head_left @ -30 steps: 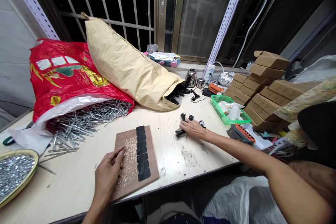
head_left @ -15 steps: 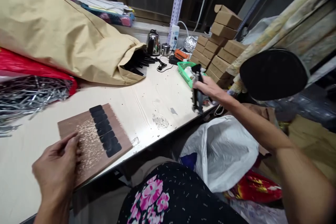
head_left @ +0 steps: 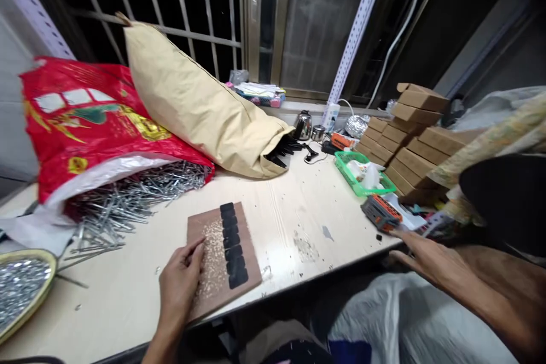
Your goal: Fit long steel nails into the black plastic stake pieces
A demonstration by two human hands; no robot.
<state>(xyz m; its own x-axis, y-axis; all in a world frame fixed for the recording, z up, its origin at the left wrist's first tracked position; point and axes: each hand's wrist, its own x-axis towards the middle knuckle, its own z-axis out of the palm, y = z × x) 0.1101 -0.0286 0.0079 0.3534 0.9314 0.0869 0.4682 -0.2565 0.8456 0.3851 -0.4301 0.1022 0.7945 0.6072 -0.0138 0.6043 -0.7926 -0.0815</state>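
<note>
My left hand (head_left: 182, 273) rests at the left side of a brown board (head_left: 251, 261). Its thumb and fingertips are pressed together, and whatever they may hold is hidden. Flat black pieces (head_left: 232, 244) lie in a row along the board, with pale specks (head_left: 212, 256) scattered beside them. At the table's right edge, my right hand (head_left: 420, 256) is open with its fingers stretched out and nothing seen in them. Its fingertips are close to an orange and black tool (head_left: 381, 213); whether they touch it I cannot tell.
Metal rods (head_left: 132, 199) spill from a red bag (head_left: 98, 114). A beige sack (head_left: 205, 108) of black parts lies behind. A bowl (head_left: 25, 253) of small shiny pieces stands left. A green basket (head_left: 350, 179) and cardboard boxes (head_left: 409, 148) are right; a white sack (head_left: 396, 313) hangs below.
The view has swung left. My right hand held up a black object by the green basket; now it is lower and free of it. My left hand stays by the board.
</note>
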